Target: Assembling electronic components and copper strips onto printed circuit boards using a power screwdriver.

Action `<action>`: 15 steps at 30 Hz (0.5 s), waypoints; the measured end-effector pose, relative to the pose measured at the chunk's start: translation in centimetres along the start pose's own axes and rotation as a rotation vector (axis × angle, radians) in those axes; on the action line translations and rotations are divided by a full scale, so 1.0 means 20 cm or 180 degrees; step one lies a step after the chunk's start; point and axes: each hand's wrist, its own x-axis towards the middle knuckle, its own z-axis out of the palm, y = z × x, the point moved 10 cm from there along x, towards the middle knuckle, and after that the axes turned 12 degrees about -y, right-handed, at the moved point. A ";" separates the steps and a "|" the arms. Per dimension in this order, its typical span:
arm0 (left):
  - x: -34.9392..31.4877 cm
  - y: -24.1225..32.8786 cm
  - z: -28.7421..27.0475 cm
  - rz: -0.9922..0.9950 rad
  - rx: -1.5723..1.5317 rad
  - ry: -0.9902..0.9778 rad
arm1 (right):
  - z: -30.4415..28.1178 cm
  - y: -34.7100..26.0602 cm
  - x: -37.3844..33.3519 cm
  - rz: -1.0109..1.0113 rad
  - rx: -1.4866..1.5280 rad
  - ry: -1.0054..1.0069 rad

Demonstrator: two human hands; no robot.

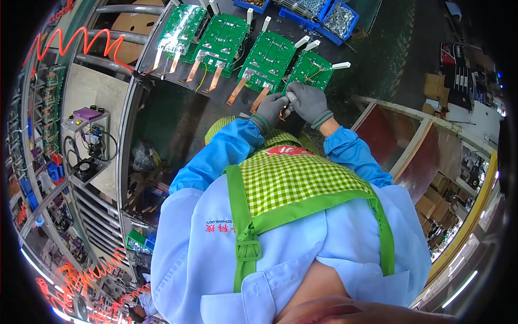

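Note:
Several green circuit boards stand in a row at the bench edge, with copper strips (236, 92) bent toward me. In front of the rightmost board (310, 69), my gloved hands meet at the fingertips. My left hand (271, 110) is closed, its fingers curled beside the copper strips of the neighbouring board (268, 55). My right hand (309, 102) is closed too, thumb and fingers pinched against the left fingertips. What they hold between them is too small and covered to make out. White posts (340, 66) stick up from the boards' corners.
Blue bins (339, 22) of small metal parts stand at the bench's far side. A coiled orange air hose (86, 40) hangs at the left, over a roller conveyor (100, 216). A wooden-framed rack (407, 135) stands to the right.

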 end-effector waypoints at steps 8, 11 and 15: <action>-0.01 0.03 0.00 0.0020 0.0045 0.0159 | 0.00 -0.04 0.01 0.0123 -0.0601 0.0378; 0.01 -0.03 -0.03 -0.0020 -0.0042 0.0043 | -0.01 -0.02 0.01 0.0475 -0.0452 0.0254; -0.01 -0.03 0.00 -0.0133 -0.0203 -0.0037 | -0.12 0.09 -0.04 0.0120 0.0383 0.0818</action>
